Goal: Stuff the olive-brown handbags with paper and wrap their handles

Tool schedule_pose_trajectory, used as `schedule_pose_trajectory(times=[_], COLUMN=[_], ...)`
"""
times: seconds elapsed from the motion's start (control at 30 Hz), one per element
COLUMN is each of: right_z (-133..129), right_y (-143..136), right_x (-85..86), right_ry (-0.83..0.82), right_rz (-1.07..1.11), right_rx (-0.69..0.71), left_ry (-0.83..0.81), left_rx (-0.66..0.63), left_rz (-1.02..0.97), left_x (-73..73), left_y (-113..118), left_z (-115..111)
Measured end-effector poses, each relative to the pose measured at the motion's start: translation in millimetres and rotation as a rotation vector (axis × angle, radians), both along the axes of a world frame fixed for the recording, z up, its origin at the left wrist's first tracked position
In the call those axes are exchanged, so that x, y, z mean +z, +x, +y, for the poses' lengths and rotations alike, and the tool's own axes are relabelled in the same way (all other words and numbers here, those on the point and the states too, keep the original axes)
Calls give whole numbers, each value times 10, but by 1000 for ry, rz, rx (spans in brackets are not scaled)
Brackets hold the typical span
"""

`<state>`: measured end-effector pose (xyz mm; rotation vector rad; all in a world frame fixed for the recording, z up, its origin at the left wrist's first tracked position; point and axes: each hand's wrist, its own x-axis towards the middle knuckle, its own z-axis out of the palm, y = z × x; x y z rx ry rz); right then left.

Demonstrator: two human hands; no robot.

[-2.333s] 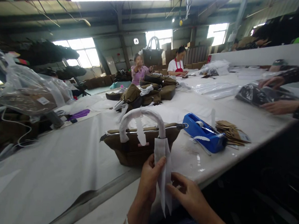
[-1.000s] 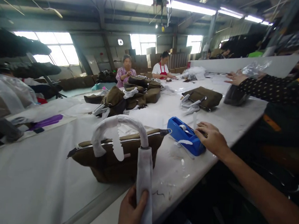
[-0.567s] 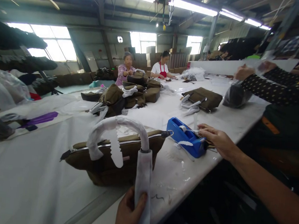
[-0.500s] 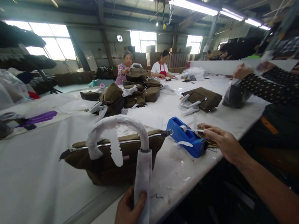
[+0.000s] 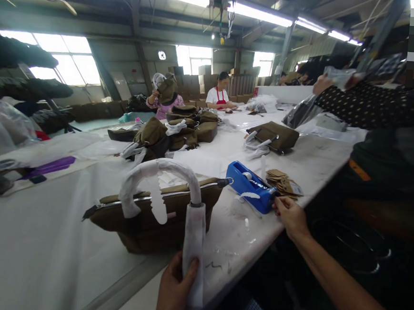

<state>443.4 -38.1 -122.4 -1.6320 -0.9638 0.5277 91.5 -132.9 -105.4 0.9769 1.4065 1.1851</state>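
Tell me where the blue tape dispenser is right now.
In the head view, the blue tape dispenser sits right of centre on the table, between the zipped bag and the right hand, beside the brown tags.

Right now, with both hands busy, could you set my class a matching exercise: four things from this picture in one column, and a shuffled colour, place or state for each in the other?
Column one
1. Left hand
2. Right hand
3. Tape dispenser
4. Card pile

Column two
A. Blue
B. At the near end of the tape dispenser
C. Brown
D. Gripping the white wrapping below the bag's handle

Right pairs: 1-D, 2-B, 3-A, 4-C
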Motion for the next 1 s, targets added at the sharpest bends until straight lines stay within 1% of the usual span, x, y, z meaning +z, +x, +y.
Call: schedule_pose_trajectory(times=[0.07,0.13,0.2,0.23,0.3,0.4,0.5,0.53,0.57,0.6,0.67,0.77,0.87,0.93,0.97,1.0], right_z=[-93,-266,-481,-588,-781,-975,-1040,-1033,-1013,-983,-906,-807,-758,-721,-693,-658], right_y=[-49,-137,-289,-393,-650,-1105,-1534,-1653,-1757,-1844,-1970,-2048,-2033,-1989,-1959,-1927], right_x=[9,67,158,213,334,528,676,701,711,707,672,629,655,673,666,642], right_ry=[-6,-11,-16,-19,-19,5,13,7,-5,-22,-65,-131,-158,-191,-238,-308], right_rz=[-29,-66,-102,-115,-124,-93,-49,-38,-36,-45,-92,-214,-403,-553,-591,-570], right_rx=[-16,7,75,131,287,600,900,964,1001,1009,970,895,869,800,773,777], left_ry=[2,-5,-7,-4,10,43,90,108,125,141,162,181,193,176,162,148], left_rx=[2,-28,-71,-86,-96,-89,-83,-82,-83,-82,-73,-67,-90,-96,-97,-106], left_rz=[5,6,-2,-5,-7,-6,10,20,28,36,58,97,112,92,75,50], left_x=[-34,-76,-106,-110,-97,-43,4,16,27,39,68,116,143,149,151,153], left_y=[-15,-41,-66,-74,-75,-47,-16,-10,-6,-5,-8,-29,-75,-110,-124,-135], left_z=[6,16,20,17,0,-39,-70,-78,-87,-96,-119,-160,-190,-203,-209,-216])
